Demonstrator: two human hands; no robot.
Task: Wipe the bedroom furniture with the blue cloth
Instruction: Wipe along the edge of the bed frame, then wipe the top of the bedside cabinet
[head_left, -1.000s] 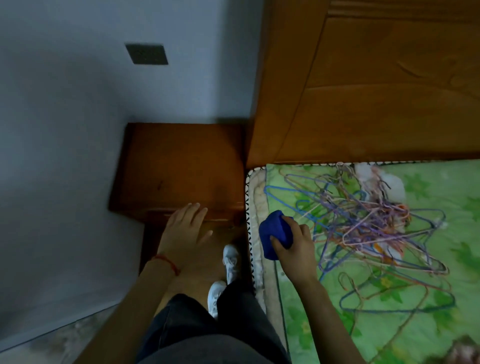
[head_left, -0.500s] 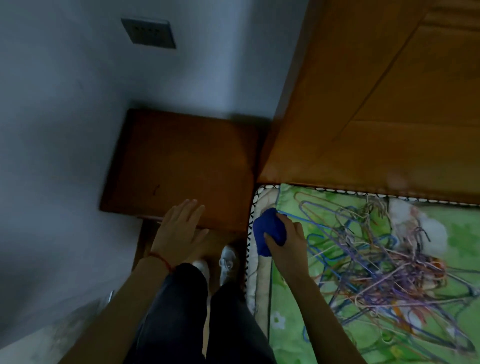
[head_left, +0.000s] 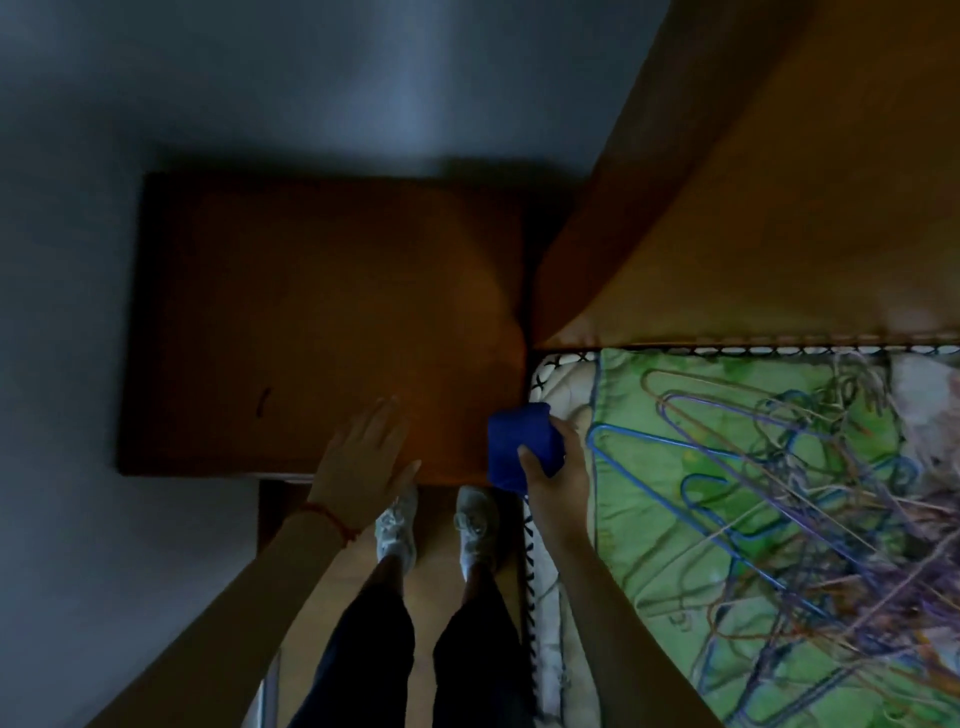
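Note:
A dark brown wooden nightstand (head_left: 311, 322) stands against the grey wall, left of the bed. My right hand (head_left: 558, 470) grips a bunched blue cloth (head_left: 522, 444) at the nightstand's front right corner, beside the mattress edge. My left hand (head_left: 363, 457) hovers flat, fingers straight, over the front edge of the nightstand top and holds nothing. The tall wooden headboard (head_left: 753, 208) rises at the upper right.
A green patterned bedsheet (head_left: 670, 571) covers the bed, with a tangled pile of several wire hangers (head_left: 810, 493) on it. My legs and white shoes (head_left: 436, 525) stand in the narrow gap between nightstand and bed. The grey wall (head_left: 78, 364) closes the left side.
The view has tipped down and closer to the nightstand. My right hand has carried the blue cloth left, from over the bed edge to the nightstand corner. My left hand stays over the front edge.

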